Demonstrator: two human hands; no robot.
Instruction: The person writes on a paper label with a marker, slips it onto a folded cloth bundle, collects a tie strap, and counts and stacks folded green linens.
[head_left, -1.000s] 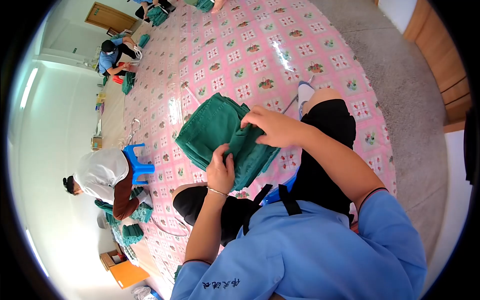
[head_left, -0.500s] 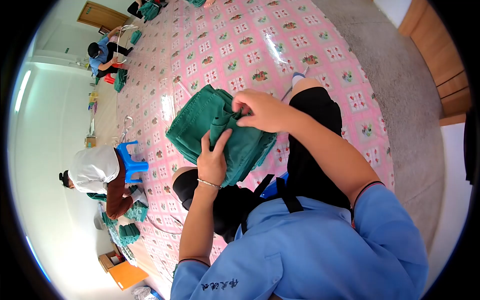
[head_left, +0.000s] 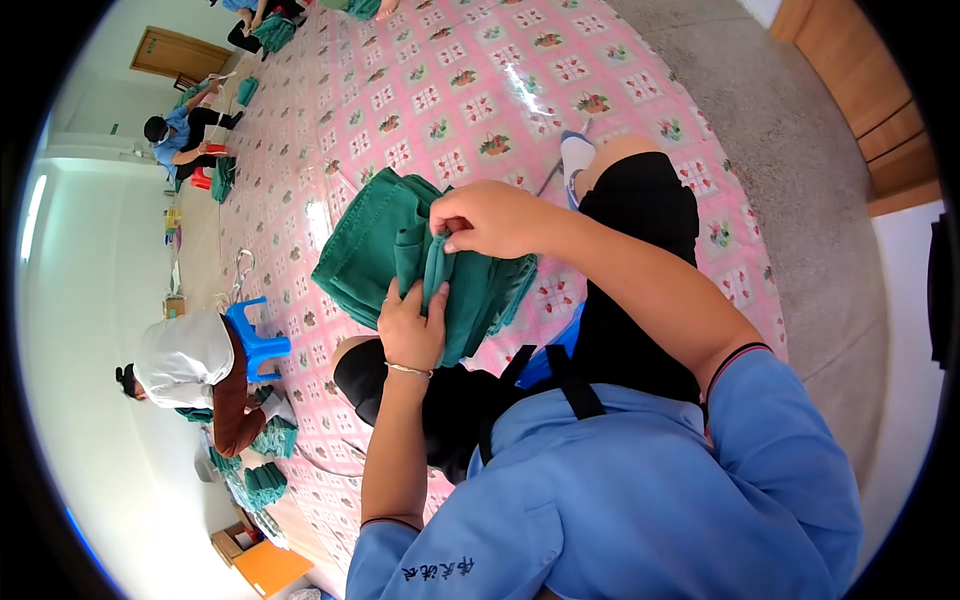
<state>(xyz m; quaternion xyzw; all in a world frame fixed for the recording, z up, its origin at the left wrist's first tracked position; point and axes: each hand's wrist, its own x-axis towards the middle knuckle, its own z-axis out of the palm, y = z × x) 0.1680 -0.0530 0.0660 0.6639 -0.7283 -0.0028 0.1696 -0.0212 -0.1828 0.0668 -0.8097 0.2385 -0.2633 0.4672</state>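
Note:
A thick bundle of folded green cloth (head_left: 375,235) with stitched seams lies in front of me, over the pink floor sheet and beside my knee. A narrow raised fold runs across its top. My right hand (head_left: 492,220) pinches the upper end of this fold between thumb and fingers. At the lower end, my left hand (head_left: 412,328), with a bracelet at the wrist, grips the same fold with its thumb and fingers. The fingertips of both hands are partly hidden by the cloth. Frayed-looking layered edges show on the bundle's right side.
A pink patterned sheet (head_left: 400,110) covers the floor, with grey concrete (head_left: 800,240) to the right. At left a person (head_left: 190,360) bends near a blue stool (head_left: 258,340) and green cloth stacks (head_left: 265,483). Other people sit farther off. An orange panel (head_left: 272,568) stands lower left.
My right hand has moved left and closed on the raised fold. My left fingers have drawn in around its lower end. The view has shifted slightly.

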